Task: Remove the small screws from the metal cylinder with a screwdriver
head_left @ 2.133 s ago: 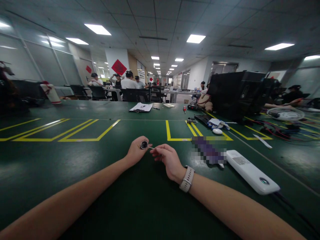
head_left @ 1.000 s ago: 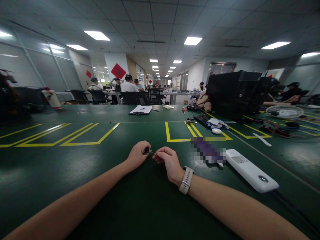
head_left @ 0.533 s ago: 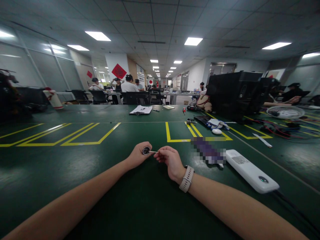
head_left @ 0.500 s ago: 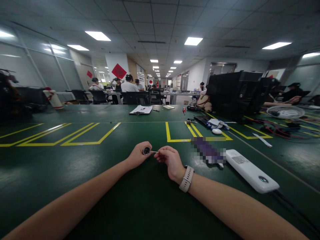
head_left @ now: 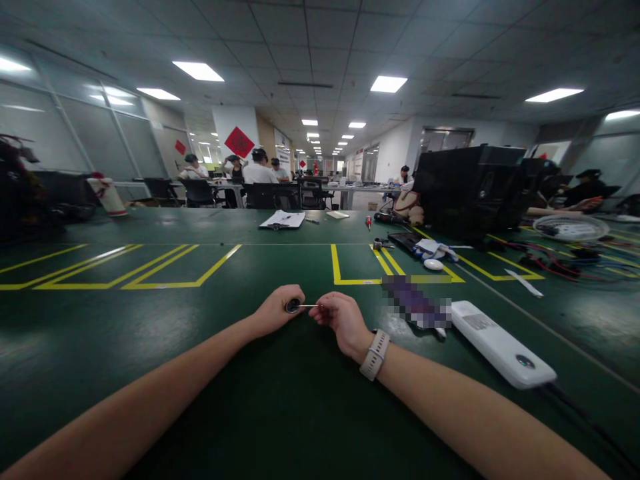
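Observation:
My left hand (head_left: 276, 310) is closed around a small dark cylinder with a shiny metal rim (head_left: 293, 305), its round end facing me. Pinched in the fingertips of my right hand (head_left: 340, 319) is a thin metal rod (head_left: 307, 306), which points left and meets the cylinder's side. Whether its tip sits inside the cylinder, I cannot tell. A pale watch (head_left: 375, 355) is on my right wrist. Both hands are above the green table (head_left: 280, 413).
Right of my hands lie a pixelated purple item (head_left: 415, 300) and a white power bank (head_left: 503, 343) with a black cable. Farther back are a small metal part (head_left: 377, 245), a white oval object (head_left: 433, 265), a clipboard (head_left: 282, 219) and a black computer case (head_left: 465, 190). People sit beyond.
The rod has turned slightly, from tilting down to the right to nearly level. My right hand has shifted a little; the left keeps its grip on the cylinder.

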Tool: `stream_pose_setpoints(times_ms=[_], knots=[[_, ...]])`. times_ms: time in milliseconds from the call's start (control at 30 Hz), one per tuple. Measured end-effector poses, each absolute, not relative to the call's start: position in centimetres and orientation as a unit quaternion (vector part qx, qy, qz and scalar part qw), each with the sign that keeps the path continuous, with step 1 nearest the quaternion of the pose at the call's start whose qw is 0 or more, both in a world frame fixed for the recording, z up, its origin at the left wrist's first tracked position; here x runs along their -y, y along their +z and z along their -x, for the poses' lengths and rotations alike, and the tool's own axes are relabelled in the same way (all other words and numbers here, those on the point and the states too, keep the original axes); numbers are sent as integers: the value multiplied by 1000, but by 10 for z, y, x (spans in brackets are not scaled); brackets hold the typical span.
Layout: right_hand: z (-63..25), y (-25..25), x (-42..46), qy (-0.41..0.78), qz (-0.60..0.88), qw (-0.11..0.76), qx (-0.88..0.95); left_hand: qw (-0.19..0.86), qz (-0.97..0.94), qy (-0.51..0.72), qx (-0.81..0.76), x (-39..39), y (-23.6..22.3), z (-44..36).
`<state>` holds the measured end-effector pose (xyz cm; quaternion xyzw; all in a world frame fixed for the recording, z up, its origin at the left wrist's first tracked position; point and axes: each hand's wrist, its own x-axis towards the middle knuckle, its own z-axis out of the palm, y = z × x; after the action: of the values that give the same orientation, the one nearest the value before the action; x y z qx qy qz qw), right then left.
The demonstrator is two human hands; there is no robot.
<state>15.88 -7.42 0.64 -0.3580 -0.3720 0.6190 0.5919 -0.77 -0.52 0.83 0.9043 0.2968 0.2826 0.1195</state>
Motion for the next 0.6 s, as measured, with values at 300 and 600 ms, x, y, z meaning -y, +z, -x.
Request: stream_pose_setpoints(times_ms=[300, 600], knots=[[-157, 6, 75, 612, 366, 588, 381, 106, -903, 270, -316, 6, 10, 13], [-155, 6, 78, 560, 386, 613, 401, 84, -904, 261, -330, 3, 8, 15]])
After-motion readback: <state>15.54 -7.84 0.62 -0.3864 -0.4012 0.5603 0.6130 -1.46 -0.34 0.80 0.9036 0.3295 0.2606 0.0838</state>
